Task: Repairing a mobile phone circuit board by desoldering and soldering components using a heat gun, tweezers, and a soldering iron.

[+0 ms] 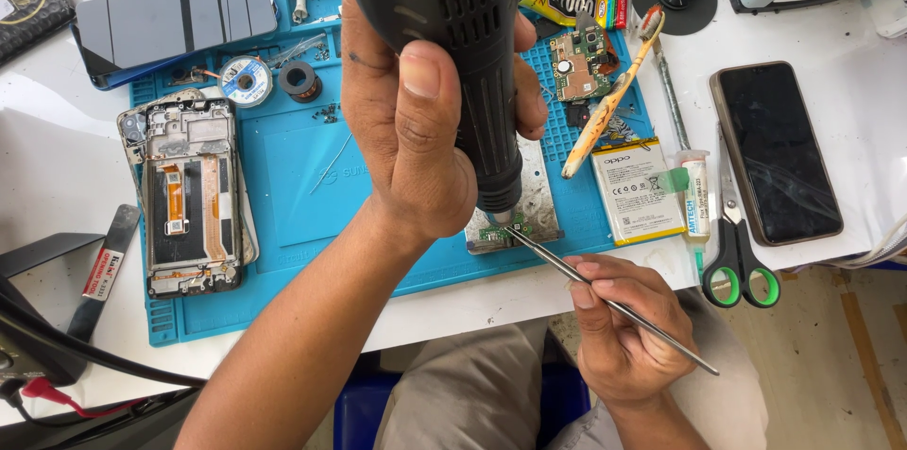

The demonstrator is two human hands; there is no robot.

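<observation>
A black hot-air tool (463, 63) is gripped by the left hand (406, 119), which is closed fully around its barrel, with the thumb laid along the front. The tool is held almost upright, and its nozzle is pointed down at a small green circuit board (505, 231) that lies on a metal plate (529, 187) near the front edge of the blue mat (283, 176). The nozzle is seen just above the board; whether it touches the board cannot be told.

A pair of thin metal tweezers (605, 297) is pinched between the fingers of the right hand (628, 337), which is closed on the rear part of the tool. The long axis of the tweezers runs on a diagonal, from the right hand at the lower right up to the board at the upper left, and the tip is brought to the same spot under the nozzle. The board therefore lies in front of and to the left of the right hand, and directly below the left hand. The left hand is the nearer one, and the board is partly hidden by it.

On the left of the mat an opened phone frame (189, 195) is laid. On the right a battery (638, 190), a toothbrush (614, 96), scissors (739, 261) and a dark phone (777, 152) are placed on the worktop (850, 82).
</observation>
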